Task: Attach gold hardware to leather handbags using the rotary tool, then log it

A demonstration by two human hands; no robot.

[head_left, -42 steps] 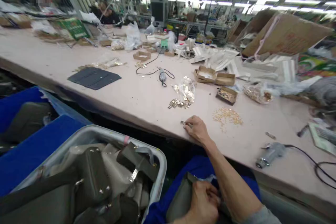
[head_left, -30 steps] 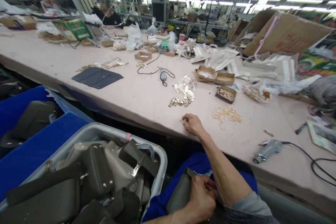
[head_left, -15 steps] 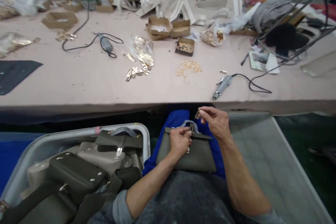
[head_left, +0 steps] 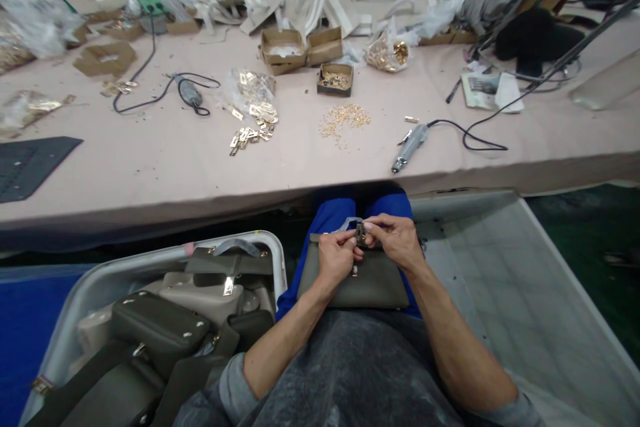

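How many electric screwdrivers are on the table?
2: one electric screwdriver near the front of the table; another screwdriver farther back, left of the metal plates. More may be hidden.

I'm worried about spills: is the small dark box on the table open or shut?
Open: gold pieces show inside the box, uncovered.

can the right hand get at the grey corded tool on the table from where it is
Probably yes: the grey corded tool lies near the front edge of the table, ahead of the right hand, and the way over that edge looks free. The hand is busy pinching a small dark piece, though.
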